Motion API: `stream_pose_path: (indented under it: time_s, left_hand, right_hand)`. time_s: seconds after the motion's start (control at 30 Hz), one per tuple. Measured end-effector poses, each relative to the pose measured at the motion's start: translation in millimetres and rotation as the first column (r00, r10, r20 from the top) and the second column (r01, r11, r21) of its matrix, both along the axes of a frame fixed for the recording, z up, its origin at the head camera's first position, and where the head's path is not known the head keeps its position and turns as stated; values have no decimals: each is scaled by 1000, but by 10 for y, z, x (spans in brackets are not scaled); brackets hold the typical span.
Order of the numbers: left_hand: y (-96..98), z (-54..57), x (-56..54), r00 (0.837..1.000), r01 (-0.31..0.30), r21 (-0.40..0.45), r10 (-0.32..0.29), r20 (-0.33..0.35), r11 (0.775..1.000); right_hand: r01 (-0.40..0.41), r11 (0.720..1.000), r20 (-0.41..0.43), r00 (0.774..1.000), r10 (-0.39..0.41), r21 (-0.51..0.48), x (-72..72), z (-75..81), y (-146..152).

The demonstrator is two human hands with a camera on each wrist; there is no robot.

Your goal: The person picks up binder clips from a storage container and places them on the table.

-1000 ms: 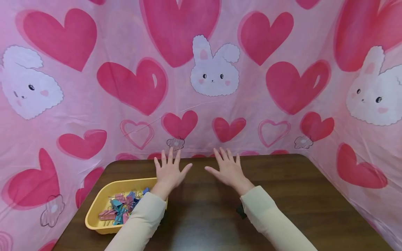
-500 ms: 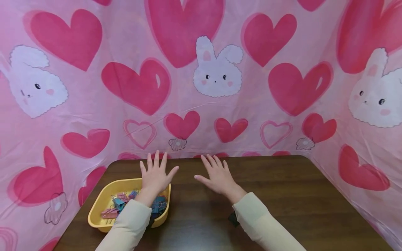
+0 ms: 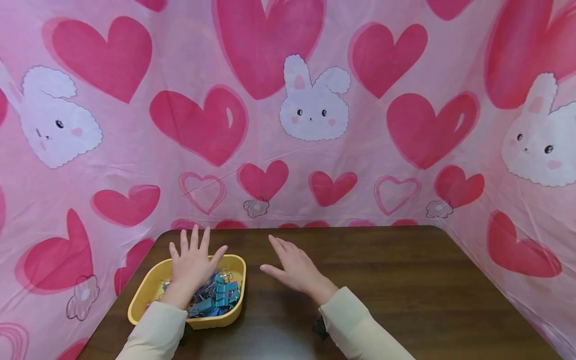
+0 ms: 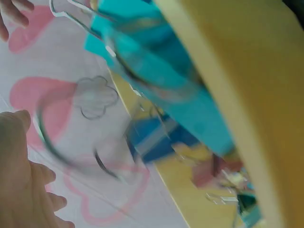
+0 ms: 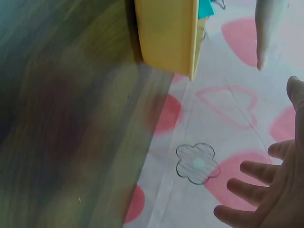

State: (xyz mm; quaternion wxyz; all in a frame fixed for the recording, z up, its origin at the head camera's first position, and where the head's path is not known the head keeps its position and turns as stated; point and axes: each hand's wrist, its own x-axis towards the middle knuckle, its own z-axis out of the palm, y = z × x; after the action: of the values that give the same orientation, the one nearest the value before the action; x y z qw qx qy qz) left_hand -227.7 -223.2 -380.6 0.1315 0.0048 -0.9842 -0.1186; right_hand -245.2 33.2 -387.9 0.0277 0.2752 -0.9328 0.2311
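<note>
A yellow basket on the left of the table holds a heap of binder clips in teal, blue and pink. My left hand hovers over the basket with its fingers spread and nothing in it. To the right of the basket, my right hand is held in the air above the table, fingers extended and thumb apart, also holding nothing. Teal and blue clips lie near the camera in the left wrist view, partly blurred. The left forearm and hand hide part of the heap.
The dark wooden table reaches back to a pink cloth printed with hearts and rabbits, which hangs behind and on both sides. In the right wrist view, the basket's wall stands near the table's far edge.
Both hands have moved left and slightly toward me; the left has come over the basket. The right hand's fingers have drawn closer together. The view has shifted slightly.
</note>
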Motion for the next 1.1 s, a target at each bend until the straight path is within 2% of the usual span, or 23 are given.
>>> stream_pose_path:
  time_s: [0.27,0.5,0.8,1.1]
  left_hand:
    - [-304,-102,118,999,-17,21,17,-31,1000]
    - [-528,-211,243,999,-29,31,30,-29,999]
    - [-827,-372,349,999,-6,38,8,-51,999]
    - [-1005,-452,422,999,-2,8,2,-43,1000]
  right_hand:
    - [-17,992,144,989,35,-123,65,-97,-139]
    - [-30,980,251,965,80,-198,106,-200,-238]
    - [-42,961,283,951,122,-273,163,-343,-359]
    - [-47,936,343,923,174,-348,187,-445,-457]
